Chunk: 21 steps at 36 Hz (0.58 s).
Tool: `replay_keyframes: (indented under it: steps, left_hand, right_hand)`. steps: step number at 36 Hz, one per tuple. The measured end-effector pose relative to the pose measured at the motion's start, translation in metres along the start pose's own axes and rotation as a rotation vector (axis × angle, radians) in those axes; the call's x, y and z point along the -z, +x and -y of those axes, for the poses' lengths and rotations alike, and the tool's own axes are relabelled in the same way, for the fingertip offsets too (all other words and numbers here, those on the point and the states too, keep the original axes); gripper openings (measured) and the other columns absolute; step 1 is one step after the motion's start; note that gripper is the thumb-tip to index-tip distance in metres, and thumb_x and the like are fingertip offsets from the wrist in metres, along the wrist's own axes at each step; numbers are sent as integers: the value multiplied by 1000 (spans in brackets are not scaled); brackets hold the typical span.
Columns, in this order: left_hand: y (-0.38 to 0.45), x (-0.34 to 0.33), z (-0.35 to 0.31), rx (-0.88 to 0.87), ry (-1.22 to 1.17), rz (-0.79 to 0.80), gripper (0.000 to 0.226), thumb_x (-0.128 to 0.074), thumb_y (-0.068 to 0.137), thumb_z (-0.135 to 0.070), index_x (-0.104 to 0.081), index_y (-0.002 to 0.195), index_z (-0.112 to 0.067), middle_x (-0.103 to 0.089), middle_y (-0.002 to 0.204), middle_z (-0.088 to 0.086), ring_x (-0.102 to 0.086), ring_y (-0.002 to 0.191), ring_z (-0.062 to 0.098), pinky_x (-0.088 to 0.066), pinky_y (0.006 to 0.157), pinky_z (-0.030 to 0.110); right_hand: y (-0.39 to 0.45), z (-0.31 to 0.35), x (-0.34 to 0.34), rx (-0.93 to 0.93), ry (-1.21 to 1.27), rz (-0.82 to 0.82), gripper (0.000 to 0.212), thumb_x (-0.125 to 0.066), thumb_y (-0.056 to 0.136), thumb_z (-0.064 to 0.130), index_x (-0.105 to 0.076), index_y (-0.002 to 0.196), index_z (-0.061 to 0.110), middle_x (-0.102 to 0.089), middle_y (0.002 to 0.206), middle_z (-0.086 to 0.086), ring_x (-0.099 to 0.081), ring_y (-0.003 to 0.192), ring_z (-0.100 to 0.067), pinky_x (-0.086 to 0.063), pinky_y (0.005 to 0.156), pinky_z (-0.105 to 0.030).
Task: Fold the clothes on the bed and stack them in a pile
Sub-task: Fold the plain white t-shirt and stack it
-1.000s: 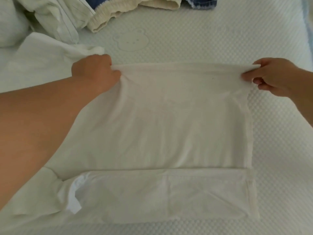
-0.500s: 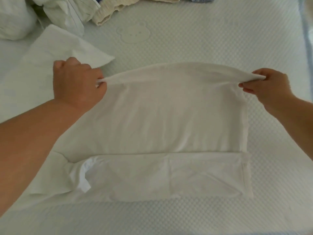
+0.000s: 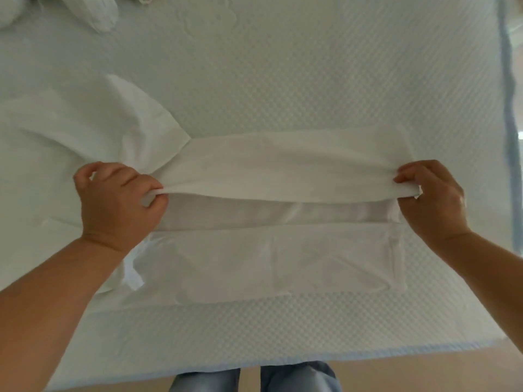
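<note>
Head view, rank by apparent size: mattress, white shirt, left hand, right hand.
1. mattress
2. white shirt
3. left hand and right hand: look alike, no ranking. Each pinches the shirt's folded edge.

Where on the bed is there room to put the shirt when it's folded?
Bare mattress lies beyond the white shirt, reaching to the blue edge, and a strip lies between the shirt and the near edge. The left is crowded: loose shirt cloth spreads there, with more clothes at the far left corner.
</note>
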<state>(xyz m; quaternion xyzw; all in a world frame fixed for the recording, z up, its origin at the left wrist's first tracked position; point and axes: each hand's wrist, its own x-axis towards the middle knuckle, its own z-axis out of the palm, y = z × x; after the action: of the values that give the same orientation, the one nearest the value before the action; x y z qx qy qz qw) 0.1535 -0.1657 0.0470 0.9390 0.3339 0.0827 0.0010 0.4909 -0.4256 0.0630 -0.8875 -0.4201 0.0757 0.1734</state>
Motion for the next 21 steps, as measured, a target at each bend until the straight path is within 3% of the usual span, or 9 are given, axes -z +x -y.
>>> replay_keyframes:
  steps: [7,10,14,18,21]
  left_hand:
    - [-15,4,-2,21,-23,128,29,-48,74,-28,-65,57,-13,-58,54,5,-62,69,31,-37,76,43]
    - [-18,0,-4,32,-20,222,31,-45,73,-33,-65,58,-14,-58,56,4,-60,70,31,-33,73,39]
    - [-21,-2,-10,85,-25,388,42,-39,68,-42,-71,67,-16,-65,70,6,-60,84,33,-29,79,40]
    - [-15,4,-18,71,-89,313,37,-43,72,-39,-73,70,-17,-68,74,3,-62,83,30,-29,83,40]
    - [6,8,-30,-1,-185,215,28,-49,75,-31,-73,76,-16,-68,77,4,-64,81,30,-33,81,39]
  right_hand:
    - [-11,-2,-7,-103,-23,251,26,-59,70,-15,-69,91,-2,-62,103,-19,-58,99,-38,-42,89,-36]
    - [-10,-3,-7,-146,-41,264,26,-57,76,-11,-69,97,-1,-63,107,-17,-58,102,-35,-39,90,-31]
    - [-4,-3,-5,-178,-18,243,36,-49,74,-14,-69,100,0,-64,106,-15,-58,99,-34,-38,89,-27]
    - [11,-6,-3,-500,184,111,35,-47,76,1,-59,101,22,-59,101,1,-54,89,-17,-41,79,-26]
    - [38,-12,-6,-758,450,107,20,-56,79,23,-57,98,23,-64,98,-3,-59,86,-21,-50,72,-31]
